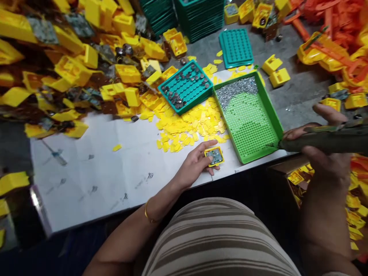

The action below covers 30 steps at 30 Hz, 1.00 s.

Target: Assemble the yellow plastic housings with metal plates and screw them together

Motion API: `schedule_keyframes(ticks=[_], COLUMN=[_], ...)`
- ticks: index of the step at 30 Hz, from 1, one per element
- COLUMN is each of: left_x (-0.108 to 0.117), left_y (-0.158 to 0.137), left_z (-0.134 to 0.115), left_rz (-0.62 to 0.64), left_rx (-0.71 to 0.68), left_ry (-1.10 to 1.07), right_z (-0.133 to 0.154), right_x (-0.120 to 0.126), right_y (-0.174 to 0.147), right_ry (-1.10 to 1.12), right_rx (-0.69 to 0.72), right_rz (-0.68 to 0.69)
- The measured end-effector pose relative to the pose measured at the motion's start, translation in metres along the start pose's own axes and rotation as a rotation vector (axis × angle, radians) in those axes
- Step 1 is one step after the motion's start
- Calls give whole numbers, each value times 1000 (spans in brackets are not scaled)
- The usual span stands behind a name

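The case [214,156] is pinched in the left hand [197,164] near the counter's [291,101] front edge, left of the tray [266,101]; the driver [324,141] is gripped in the right hand [323,161], pointed left, its tip by the tray's near right corner.

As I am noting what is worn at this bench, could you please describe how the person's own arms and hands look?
The left hand and right hand are ungloved. A thin gold-coloured bangle circles the left forearm near the wrist; I can make out none on the right forearm, which is blurred. No sleeves cover the visible forearms.
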State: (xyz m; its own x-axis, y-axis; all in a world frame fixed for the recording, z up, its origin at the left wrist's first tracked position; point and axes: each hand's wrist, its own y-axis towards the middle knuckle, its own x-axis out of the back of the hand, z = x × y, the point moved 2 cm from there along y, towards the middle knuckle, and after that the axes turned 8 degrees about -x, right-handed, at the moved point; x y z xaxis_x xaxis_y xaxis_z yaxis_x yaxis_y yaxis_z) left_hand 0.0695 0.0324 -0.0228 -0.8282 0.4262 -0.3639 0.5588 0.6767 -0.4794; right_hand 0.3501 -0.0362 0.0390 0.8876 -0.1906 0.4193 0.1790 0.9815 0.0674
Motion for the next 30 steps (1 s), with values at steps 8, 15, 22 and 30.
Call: schedule_keyframes(ticks=[8,15,22,30], left_x=[-25,-31,-31,-30], left_y=[14,20,21,22], left_z=[4,6,5,6], left_rz=[33,23,13,11], left_rx=[98,234,241,252], left_ry=[67,-2,-8,-11], right_z=[6,-8,-19,-21], right_x=[4,-14,-21,-24], right_y=[28,49,63,64], right_ry=[226,169,95,161], right_rx=[34,-6,-40,-4], right_rz=[-315,-695,-709,-648])
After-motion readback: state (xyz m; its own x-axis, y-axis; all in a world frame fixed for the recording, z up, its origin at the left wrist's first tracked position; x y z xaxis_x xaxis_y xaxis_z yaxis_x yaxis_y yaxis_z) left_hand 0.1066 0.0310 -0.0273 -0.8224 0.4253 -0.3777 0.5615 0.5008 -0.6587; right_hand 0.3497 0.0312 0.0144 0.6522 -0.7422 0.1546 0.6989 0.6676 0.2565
